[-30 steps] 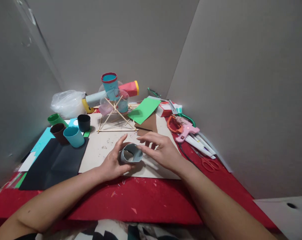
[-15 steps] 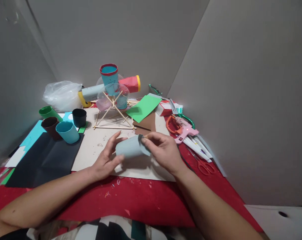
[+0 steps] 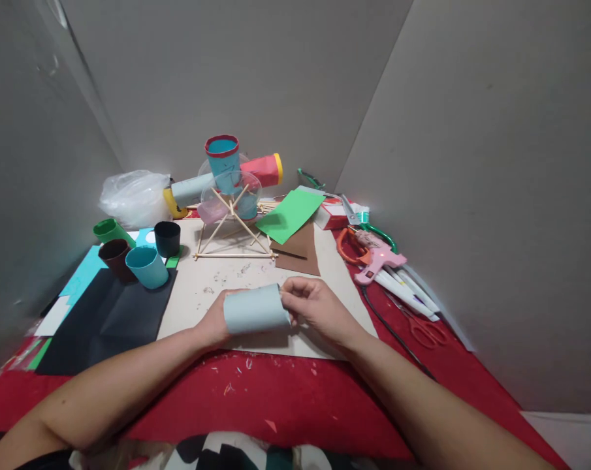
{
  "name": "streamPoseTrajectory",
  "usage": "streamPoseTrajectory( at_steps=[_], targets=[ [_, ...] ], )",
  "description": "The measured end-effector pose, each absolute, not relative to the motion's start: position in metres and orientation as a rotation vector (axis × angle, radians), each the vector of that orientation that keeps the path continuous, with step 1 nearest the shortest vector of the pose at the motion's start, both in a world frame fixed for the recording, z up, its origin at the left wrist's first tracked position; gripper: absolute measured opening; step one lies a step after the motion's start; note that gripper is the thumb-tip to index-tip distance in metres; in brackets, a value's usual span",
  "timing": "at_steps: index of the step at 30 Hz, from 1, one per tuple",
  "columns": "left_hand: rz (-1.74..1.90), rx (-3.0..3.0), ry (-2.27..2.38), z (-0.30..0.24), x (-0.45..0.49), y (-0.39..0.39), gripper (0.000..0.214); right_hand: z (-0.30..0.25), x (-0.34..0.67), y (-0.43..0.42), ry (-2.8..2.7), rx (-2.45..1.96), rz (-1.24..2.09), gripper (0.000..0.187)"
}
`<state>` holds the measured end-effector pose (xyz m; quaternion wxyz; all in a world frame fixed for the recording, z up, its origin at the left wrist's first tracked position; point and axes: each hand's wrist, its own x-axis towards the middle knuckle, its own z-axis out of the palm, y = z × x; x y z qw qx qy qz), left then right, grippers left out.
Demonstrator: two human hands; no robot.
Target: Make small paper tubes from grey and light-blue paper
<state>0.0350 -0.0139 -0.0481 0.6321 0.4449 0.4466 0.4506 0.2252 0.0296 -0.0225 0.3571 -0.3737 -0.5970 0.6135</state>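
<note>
A light grey-blue paper tube (image 3: 256, 309) lies sideways between my hands, above the pale board (image 3: 217, 277). My left hand (image 3: 213, 321) reaches into or behind its left end, so those fingers are hidden; which of the two, I cannot tell. At the tube's right end, my right hand (image 3: 315, 307) pinches the rim between thumb and fingers. Beyond them stands a wheel model on a wooden stick frame (image 3: 234, 256), with coloured paper cups such as a blue, red-rimmed one (image 3: 223, 163). Green paper (image 3: 292, 215) overlaps brown sheets (image 3: 300, 254) beside it.
Several paper cups, including a light blue one (image 3: 147, 267), stand at left near black paper (image 3: 104, 320). On the right lie a pink glue gun (image 3: 381, 258) with its cord, white tubes or markers (image 3: 403, 294) and red-handled scissors (image 3: 427, 331). A plastic bag (image 3: 136, 198) sits behind.
My left hand, earlier spread beside the tube, now has its fingers hidden in or behind it. The tube has turned more level and my right hand still pinches its right end. The view shifted slightly.
</note>
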Motion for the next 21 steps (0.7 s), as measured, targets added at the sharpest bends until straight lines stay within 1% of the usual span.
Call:
streamPoseTrajectory(
  at_steps=[4, 9, 14, 17, 21],
  targets=[
    [0.979, 1.061, 1.006, -0.042, 0.029, -0.019, 0.033, -0.021, 0.228, 0.03, -1.695, -0.921, 1.727, 0.03],
    [0.879, 1.094, 0.981, -0.025, 0.02, -0.026, 0.03, -0.023, 0.228, 0.027, -1.835, -0.851, 1.843, 0.032],
    [0.737, 1.023, 0.946, -0.013, 0.014, -0.023, 0.03, -0.031, 0.222, 0.019, -1.851, -0.86, 1.841, 0.042],
    [0.755, 1.005, 0.934, -0.016, 0.01, -0.014, 0.028, -0.034, 0.22, 0.018, -1.82, -0.908, 1.809, 0.042],
    [0.763, 1.005, 0.919, -0.026, 0.008, -0.001, 0.03, -0.03, 0.222, 0.024, -1.803, -0.966, 1.81, 0.044]
  ],
)
